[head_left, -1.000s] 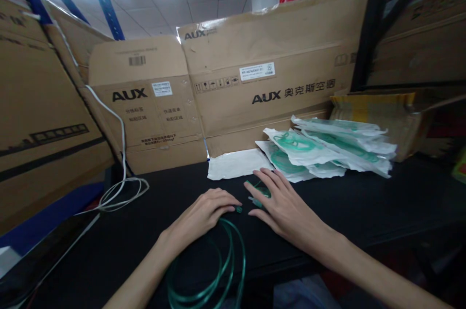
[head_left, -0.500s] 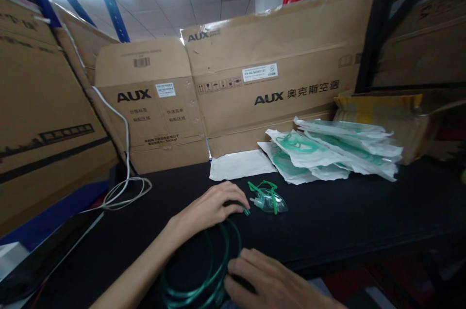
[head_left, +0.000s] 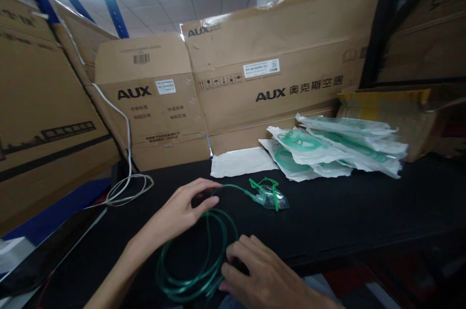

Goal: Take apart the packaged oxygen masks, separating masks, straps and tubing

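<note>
A clear oxygen mask (head_left: pixel 274 199) with a green strap lies on the black table. Green tubing (head_left: pixel 189 281) rests in loose loops in front of me, and one length of it runs to the mask's port. Above the loops, my left hand (head_left: pixel 184 207) is open, thumb and forefinger apart, with the tubing passing by its fingertips. My right hand (head_left: pixel 255 268) is curled at the right side of the coil, its fingers closed on the tubing. Its fingertips are partly hidden.
Several white packets with green tubing (head_left: pixel 335 149) are piled at the back right. A flat white packet (head_left: pixel 242 162) lies beside them. Cardboard panels (head_left: pixel 269 76) stand behind. A white cable (head_left: pixel 129 187) loops on the left, near a dark flat device (head_left: pixel 54 246).
My left hand has moved left, away from the mask, and let go of the tubing's end. That end now meets the mask's port. My right hand stays by the coil.
</note>
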A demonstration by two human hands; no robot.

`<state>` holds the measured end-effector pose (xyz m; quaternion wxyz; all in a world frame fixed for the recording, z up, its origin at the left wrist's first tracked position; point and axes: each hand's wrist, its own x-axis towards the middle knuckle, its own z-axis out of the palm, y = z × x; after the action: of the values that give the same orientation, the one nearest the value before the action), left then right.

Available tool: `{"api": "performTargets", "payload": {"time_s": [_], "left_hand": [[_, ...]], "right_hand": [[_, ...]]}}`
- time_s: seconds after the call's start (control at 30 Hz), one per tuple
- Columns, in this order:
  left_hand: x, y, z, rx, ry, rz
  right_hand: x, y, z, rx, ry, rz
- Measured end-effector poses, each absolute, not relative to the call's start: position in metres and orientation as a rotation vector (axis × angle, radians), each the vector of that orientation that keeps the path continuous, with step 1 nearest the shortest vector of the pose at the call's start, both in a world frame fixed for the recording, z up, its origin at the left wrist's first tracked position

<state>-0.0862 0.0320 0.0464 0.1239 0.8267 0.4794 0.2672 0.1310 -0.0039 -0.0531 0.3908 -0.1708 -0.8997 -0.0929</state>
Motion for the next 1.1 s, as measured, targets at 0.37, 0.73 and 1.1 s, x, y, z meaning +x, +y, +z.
{"api": "performTargets", "payload": {"time_s": [0.37, 0.73, 1.1], "left_hand": [[-0.132, -0.021, 0.014, 2.154, 2.001, 0.420], [-0.103, 0.018, 0.006, 2.197, 2.028, 0.594], [-0.133, 0.037, 0.008, 1.742, 1.687, 0.738]], "right_hand": [[0.153, 0.018, -0.004, -0.623, -2.154, -0.133], [0.124, 0.079, 0.026, -0.710, -2.107, 0.331], [0.108, 0.026, 0.016, -0.265, -2.591, -0.072]]}}
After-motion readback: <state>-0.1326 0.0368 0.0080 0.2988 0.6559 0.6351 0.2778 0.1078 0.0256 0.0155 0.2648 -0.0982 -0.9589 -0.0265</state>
